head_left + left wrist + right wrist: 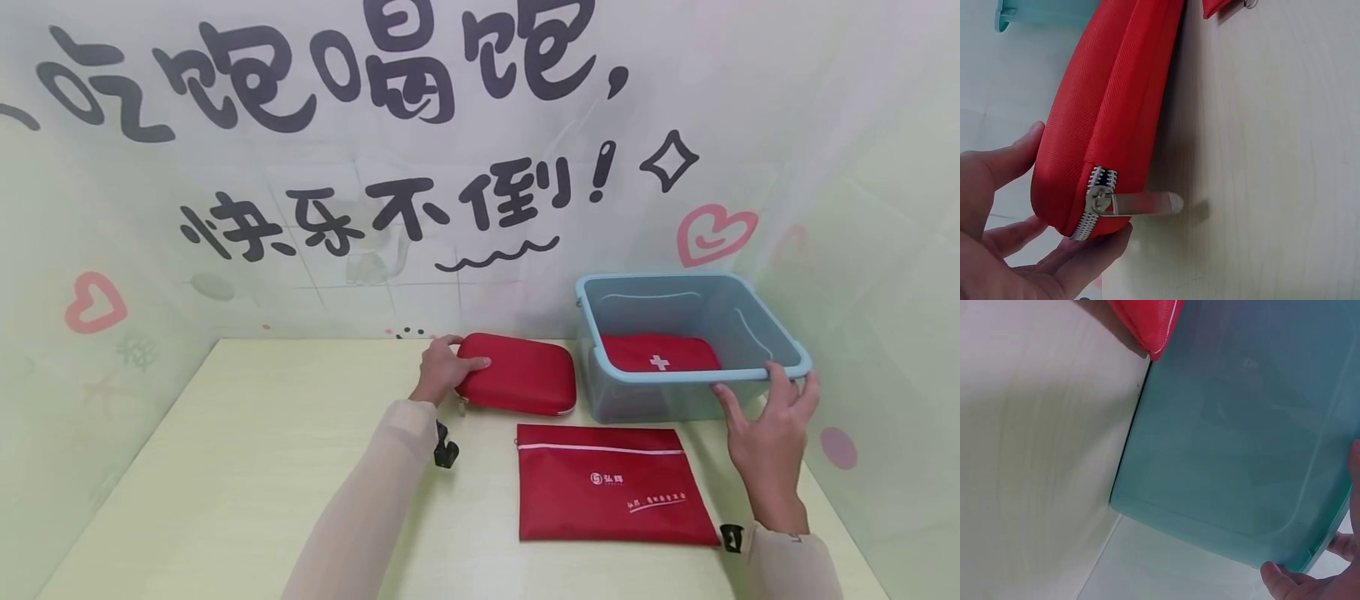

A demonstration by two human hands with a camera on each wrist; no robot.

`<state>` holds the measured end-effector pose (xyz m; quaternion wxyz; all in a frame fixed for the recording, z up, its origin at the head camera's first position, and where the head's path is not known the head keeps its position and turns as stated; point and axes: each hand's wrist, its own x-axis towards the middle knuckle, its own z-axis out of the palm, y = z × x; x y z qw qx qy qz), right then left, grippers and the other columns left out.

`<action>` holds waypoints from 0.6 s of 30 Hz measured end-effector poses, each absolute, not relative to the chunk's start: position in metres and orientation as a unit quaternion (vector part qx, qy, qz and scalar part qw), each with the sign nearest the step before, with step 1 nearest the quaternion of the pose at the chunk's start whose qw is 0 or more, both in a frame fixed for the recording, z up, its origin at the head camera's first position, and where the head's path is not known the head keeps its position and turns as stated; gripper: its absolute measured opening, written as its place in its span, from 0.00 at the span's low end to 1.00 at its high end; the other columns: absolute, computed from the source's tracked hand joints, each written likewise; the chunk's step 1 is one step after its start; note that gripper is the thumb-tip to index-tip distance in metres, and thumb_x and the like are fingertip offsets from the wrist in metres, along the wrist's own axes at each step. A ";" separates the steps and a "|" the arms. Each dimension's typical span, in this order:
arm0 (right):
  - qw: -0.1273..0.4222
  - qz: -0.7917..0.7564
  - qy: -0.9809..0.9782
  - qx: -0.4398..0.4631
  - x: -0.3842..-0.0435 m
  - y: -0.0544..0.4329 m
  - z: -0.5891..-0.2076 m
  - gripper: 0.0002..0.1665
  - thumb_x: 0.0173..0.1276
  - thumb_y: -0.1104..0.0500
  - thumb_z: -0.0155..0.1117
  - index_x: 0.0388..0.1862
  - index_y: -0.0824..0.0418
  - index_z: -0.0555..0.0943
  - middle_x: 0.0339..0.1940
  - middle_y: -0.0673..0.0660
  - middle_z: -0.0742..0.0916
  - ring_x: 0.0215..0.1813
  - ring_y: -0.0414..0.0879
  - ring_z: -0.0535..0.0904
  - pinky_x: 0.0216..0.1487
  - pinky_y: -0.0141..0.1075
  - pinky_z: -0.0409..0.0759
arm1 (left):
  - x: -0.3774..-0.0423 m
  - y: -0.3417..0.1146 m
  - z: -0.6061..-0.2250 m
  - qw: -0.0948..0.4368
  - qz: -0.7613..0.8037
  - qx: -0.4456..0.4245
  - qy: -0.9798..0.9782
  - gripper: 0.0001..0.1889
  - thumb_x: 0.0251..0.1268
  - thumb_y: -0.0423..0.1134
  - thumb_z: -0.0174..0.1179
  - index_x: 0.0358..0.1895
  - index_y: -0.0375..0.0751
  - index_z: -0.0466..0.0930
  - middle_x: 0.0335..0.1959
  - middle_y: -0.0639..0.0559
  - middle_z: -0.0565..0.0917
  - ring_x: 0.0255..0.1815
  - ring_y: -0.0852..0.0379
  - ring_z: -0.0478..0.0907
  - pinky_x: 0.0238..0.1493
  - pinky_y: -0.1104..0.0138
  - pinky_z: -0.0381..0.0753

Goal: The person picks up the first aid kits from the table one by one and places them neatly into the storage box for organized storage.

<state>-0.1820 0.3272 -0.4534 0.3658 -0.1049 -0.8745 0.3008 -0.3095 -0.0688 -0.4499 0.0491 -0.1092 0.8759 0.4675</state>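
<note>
My left hand [440,369] holds a red zippered case [517,375] by its left end, thumb on the top face. In the left wrist view, the fingers wrap the case's end beside a metal zipper pull [1144,204]. A light-blue plastic bin [637,400] stands to the right of the case. At the bin's front right corner, my right hand [772,433] grips the rim, with the thumb below its front edge. Inside the bin lies a red pouch [630,354] with a white cross; its lower part is hidden by the front wall.
A flat red zip pouch [607,492] with white print lies on the pale table [225,467] in front of the bin. Behind the table hangs a whitish printed curtain [495,300], which continues along both sides.
</note>
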 end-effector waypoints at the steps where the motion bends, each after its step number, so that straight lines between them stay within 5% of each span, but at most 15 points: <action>1: 0.365 0.301 -0.875 -0.106 -0.182 0.327 -0.453 0.45 0.62 0.55 0.75 0.73 0.63 0.64 0.78 0.66 0.56 0.67 0.70 0.67 0.48 0.71 0.73 | -0.309 -0.069 -0.450 0.047 0.467 -0.107 0.876 0.36 0.57 0.46 0.73 0.68 0.37 0.72 0.57 0.37 0.80 0.48 0.42 0.81 0.48 0.55 0.85; 18: 0.362 0.302 -0.876 -0.105 -0.182 0.328 -0.455 0.44 0.63 0.55 0.73 0.73 0.62 0.63 0.78 0.64 0.55 0.70 0.67 0.65 0.52 0.70 0.72 | -0.310 -0.068 -0.446 0.018 0.484 -0.087 0.870 0.30 0.67 0.44 0.65 0.69 0.36 0.72 0.55 0.37 0.81 0.45 0.44 0.82 0.46 0.57 0.86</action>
